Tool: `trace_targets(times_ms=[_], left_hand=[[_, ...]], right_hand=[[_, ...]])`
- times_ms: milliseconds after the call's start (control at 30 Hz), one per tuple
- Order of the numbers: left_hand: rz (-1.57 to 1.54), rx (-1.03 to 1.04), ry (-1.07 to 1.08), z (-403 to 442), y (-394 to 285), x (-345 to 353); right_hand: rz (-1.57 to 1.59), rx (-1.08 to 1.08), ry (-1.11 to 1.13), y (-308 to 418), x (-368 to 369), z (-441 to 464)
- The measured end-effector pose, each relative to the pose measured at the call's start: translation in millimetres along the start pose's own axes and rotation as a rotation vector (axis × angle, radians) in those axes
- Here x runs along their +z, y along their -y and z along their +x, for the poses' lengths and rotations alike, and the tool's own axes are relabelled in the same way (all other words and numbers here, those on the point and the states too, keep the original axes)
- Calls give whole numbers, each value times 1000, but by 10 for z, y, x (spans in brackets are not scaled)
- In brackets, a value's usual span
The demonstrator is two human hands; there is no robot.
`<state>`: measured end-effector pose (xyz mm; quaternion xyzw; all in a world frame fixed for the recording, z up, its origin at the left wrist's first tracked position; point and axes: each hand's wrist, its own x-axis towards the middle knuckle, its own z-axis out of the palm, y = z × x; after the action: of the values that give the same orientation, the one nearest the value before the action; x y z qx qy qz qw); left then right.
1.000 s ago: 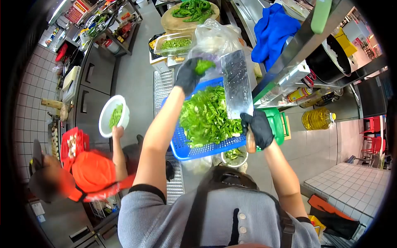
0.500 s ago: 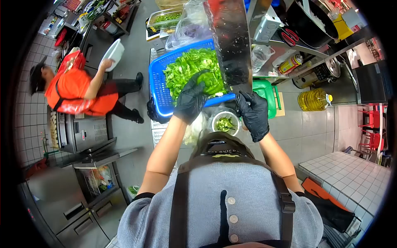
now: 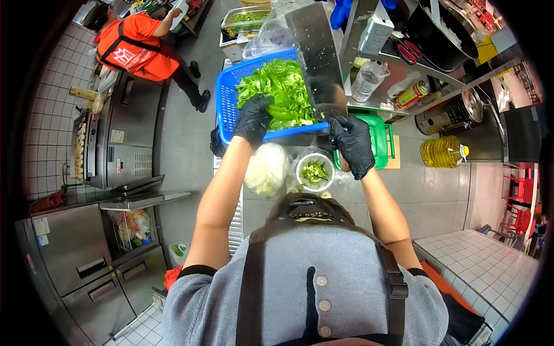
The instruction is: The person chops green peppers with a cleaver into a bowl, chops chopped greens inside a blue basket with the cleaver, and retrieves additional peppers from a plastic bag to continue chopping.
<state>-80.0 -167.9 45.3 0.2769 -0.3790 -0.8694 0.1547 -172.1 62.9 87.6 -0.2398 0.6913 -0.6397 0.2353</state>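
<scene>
My black-gloved left hand (image 3: 252,120) is at the near side of a blue plastic basket (image 3: 227,109), its fingers closed on a green pepper piece (image 3: 281,113). Sliced green peppers (image 3: 274,86) fill much of the basket. In my right hand (image 3: 352,145), also gloved in black, is the handle of a cleaver (image 3: 316,55). Its broad, wet blade points away from me over the basket's right side, with small bits stuck on it. Nearer to me, a white tub (image 3: 300,164) holds pepper scraps, beside a pale cabbage-like vegetable (image 3: 267,168).
A green plastic container (image 3: 379,138) stands right of my right hand. Shelving on the right carries a clear jug (image 3: 367,81), a spray can (image 3: 412,94) and red-handled scissors (image 3: 409,52). An oil bottle (image 3: 443,151) is farther right. A person in orange (image 3: 135,49) stands at upper left.
My left hand has shifted left, with less pepper showing in it. The cleaver has tilted, its far end swinging left. The person in orange has moved farther off and turned away.
</scene>
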Motion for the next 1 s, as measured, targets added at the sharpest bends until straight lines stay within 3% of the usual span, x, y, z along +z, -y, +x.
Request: trace_targets(times_ms=[67, 200, 467, 700, 767, 900, 967, 1000], left_hand=[[-129, -102, 83, -12, -128, 31], [-76, -152, 148, 304, -263, -149], [-42, -200, 203, 427, -357, -117], [-55, -143, 164, 590, -403, -193], [-170, -128, 213, 562, -413, -124], [-97, -155, 126, 606, -216, -258], [56, 2, 18, 584, -125, -232], [131, 83, -35, 573, -92, -223]], right_hand=[[66, 61, 58, -89, -5, 92], [138, 202, 87, -104, 55, 224], [184, 162, 146, -108, 347, 499], [192, 170, 59, -130, 449, 566], [42, 97, -5, -247, 417, 581], [-224, -39, -59, -291, 330, 516], [-355, -98, -75, -268, 319, 422], [-302, -26, -79, -292, 326, 374]])
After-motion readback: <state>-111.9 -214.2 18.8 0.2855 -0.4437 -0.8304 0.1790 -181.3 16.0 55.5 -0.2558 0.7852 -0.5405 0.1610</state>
